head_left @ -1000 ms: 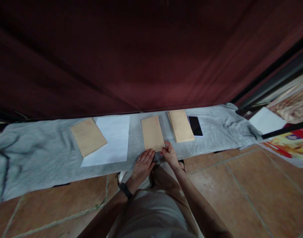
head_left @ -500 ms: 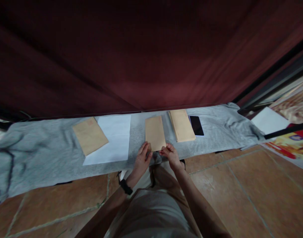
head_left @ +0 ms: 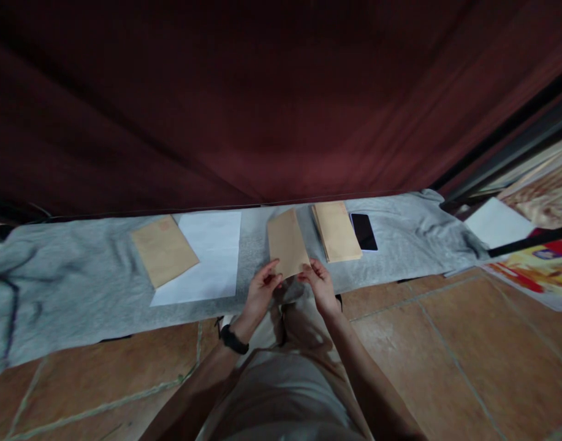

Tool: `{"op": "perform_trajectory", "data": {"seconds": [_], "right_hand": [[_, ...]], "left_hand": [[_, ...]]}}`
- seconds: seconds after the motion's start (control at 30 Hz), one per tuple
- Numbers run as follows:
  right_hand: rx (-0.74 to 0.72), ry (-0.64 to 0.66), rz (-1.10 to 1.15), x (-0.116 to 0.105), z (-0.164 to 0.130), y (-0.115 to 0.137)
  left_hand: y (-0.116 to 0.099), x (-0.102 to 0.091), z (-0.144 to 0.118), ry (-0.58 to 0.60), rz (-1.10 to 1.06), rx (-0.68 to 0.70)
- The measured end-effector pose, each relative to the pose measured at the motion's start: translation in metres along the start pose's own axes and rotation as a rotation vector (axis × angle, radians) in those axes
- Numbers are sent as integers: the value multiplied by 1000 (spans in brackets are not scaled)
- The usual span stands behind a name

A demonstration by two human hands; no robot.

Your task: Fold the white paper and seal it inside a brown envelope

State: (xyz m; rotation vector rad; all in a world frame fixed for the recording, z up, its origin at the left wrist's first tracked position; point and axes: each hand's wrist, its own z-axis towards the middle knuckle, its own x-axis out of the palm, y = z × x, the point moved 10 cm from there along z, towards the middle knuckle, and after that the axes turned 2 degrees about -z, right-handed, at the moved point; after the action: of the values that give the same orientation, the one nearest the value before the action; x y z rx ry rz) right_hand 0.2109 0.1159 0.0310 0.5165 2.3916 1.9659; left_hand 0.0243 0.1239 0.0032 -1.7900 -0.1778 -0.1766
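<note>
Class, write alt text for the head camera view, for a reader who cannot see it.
Both the left hand and the right hand hold the near edge of a brown paper envelope over a grey cloth. A stack of brown envelopes lies beside a black phone.

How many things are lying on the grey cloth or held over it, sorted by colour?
Brown: 3, a flat brown paper envelope held by the left hand and right hand, a brown envelope on the left, a stack of brown envelopes.
White: 1, a white paper sheet.
Black: 1, a black flat phone.
Total: 5.
</note>
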Motion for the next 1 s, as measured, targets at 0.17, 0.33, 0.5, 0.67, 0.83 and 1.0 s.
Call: {"op": "perform_trajectory", "data": {"seconds": [0.17,0.33,0.5,0.67,0.83,1.0], "right_hand": [[-47,-56,69,9,-7,2],[-74,-49,-111,15,-13,-2],[-296,-144,-676,-2,-14,33],[-561,-77,-1064,12,-19,54],[-737,47,-1263,35,-28,36],[-806,93,-1305,42,-36,13]], "left_hand": [[-7,17,0,-18,-128,3],[-5,32,-3,12,-33,10],[-6,24,-8,-36,139,12],[-16,40,-19,60,-43,-43],[-18,60,-20,162,-108,-65],[-8,43,-21,64,-80,-78]]}}
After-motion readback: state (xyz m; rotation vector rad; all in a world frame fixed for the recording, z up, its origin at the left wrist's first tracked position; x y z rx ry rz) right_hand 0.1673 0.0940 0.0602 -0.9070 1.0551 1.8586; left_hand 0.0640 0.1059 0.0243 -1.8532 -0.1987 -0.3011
